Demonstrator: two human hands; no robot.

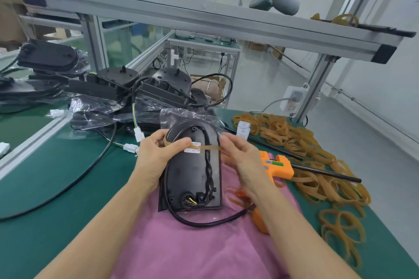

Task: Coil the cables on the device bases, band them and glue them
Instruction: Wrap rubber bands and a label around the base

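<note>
One base point(192, 172) between two hands, one band point(209, 147) stretched across it. Left hand point(156, 154) pinching band and base; right hand point(240, 154) pinching the band's other end.

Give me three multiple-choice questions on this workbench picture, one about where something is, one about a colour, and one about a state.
1. Where does the glue gun lie?
A. right of the device base
B. on the overhead shelf
C. left of the base

2. What colour is the cloth under the base?
A. green
B. pink
C. white

3. What is the state of the rubber band?
A. lying loose in the pile
B. stretched across the base between both hands
C. snapped in two

Answers:
1 A, the orange gun sits beyond the right hand.
2 B, the cloth is pink.
3 B, the left hand and right hand pinch its ends.
</note>
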